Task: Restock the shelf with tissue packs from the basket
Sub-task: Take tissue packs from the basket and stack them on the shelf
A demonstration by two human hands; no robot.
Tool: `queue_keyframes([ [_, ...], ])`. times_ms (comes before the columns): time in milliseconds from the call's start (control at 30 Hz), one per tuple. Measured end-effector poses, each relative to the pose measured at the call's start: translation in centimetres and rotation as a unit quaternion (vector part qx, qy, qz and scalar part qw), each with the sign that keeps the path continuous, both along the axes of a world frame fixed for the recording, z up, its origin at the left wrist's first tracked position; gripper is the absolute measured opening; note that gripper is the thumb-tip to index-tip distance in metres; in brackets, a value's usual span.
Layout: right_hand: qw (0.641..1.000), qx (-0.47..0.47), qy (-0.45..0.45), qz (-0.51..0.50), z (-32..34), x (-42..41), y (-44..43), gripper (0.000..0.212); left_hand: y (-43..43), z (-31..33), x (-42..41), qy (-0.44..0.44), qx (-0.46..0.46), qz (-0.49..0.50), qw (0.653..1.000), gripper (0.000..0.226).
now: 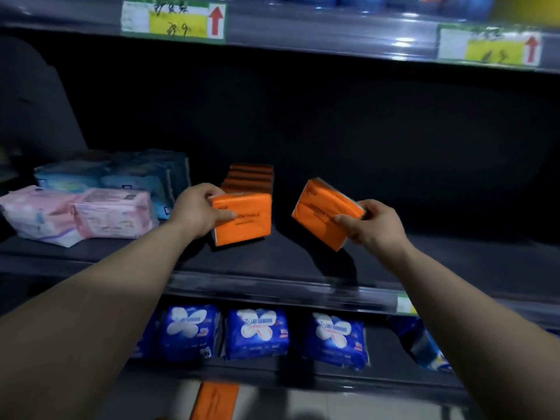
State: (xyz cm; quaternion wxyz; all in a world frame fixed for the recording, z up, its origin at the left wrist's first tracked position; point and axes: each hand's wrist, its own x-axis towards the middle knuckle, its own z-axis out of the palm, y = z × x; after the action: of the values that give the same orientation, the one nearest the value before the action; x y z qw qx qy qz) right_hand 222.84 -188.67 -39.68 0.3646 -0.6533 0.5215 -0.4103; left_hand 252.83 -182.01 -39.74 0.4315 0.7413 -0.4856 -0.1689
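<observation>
Shelf: the dark middle shelf (424, 262) spans the view. Its stretch toward 3 o'clock lies bare, seemingly the room meant for new stock.
Blue packs: blue packs (257, 333) stand in a row on the level below, at 6 o'clock.
Neighbours: pink packs (112, 213), with pale blue packs (121, 174) behind, fill the 9 o'clock end, so the orange goods can only build rightward.
Orange row: a file of orange tissue packs (251, 177) stands upright near centre, running back toward 12 o'clock and setting the line.
Front pack: the front pack (248, 219) stands upright at the head of that file.
Tilted pack: the tilted pack (324, 213) is at the front pack's 3 o'clock, apart from it. Whether its low corner touches the board cannot be told. It probably starts a second file.
Left hand: the left hand (197, 212) grips the front pack's left end, thumb on its face, likely squaring it.
Right hand: the right hand (375, 225) pinches the tilted pack's right end.
Basket: not in view. An orange strip (215, 401) at 6 o'clock may be more stock.
</observation>
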Motion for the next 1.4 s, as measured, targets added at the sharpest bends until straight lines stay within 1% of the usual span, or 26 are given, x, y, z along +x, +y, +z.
queue_keyframes([
  [133,1.000,0.001,-0.011,0.001,-0.2,1.2,-1.3,0.031,-2.0,-0.7,0.6,-0.016,0.012,-0.014,1.000,0.059],
  [300,1.000,0.005,-0.008,0.011,-0.5,1.7,-1.9,0.031,-3.7,-1.1,1.0,-0.089,0.024,0.006,0.996,0.073],
  [467,1.000,0.006,-0.002,0.021,-0.2,2.0,-2.0,0.035,-4.4,-1.3,1.5,-0.109,0.008,0.010,0.994,0.066],
  [600,0.997,0.018,-0.015,0.067,0.4,2.2,-1.5,0.035,-4.1,-1.6,1.8,-0.111,-0.003,0.000,0.994,0.061],
  [800,0.991,0.033,-0.001,0.132,0.7,3.0,-0.4,0.034,-3.4,-2.1,2.2,-0.070,-0.022,-0.025,0.997,0.067],
  [867,0.990,0.030,0.010,0.139,0.5,3.9,-0.2,0.034,-3.0,-2.2,2.3,-0.059,-0.041,-0.018,0.997,0.061],
  [1000,0.989,0.023,0.035,0.139,-0.3,6.6,-0.2,0.038,-0.9,-2.5,2.4,-0.014,-0.105,0.042,0.994,0.040],
  [1067,0.990,0.027,0.035,0.132,-0.6,8.2,0.0,0.041,0.3,-2.8,2.3,-0.008,-0.127,0.066,0.990,0.033],
  [1233,0.991,0.032,0.050,0.117,-1.4,12.2,0.7,0.047,3.1,-3.9,1.9,-0.049,-0.128,0.097,0.986,0.032],
  [1300,0.992,0.023,0.056,0.107,-1.7,13.3,0.9,0.046,3.6,-4.4,1.7,-0.060,-0.130,0.098,0.985,0.033],
  [1400,0.995,0.024,0.037,0.094,-2.2,14.4,0.9,0.043,4.0,-4.9,1.6,-0.064,-0.119,0.092,0.987,0.034],
])
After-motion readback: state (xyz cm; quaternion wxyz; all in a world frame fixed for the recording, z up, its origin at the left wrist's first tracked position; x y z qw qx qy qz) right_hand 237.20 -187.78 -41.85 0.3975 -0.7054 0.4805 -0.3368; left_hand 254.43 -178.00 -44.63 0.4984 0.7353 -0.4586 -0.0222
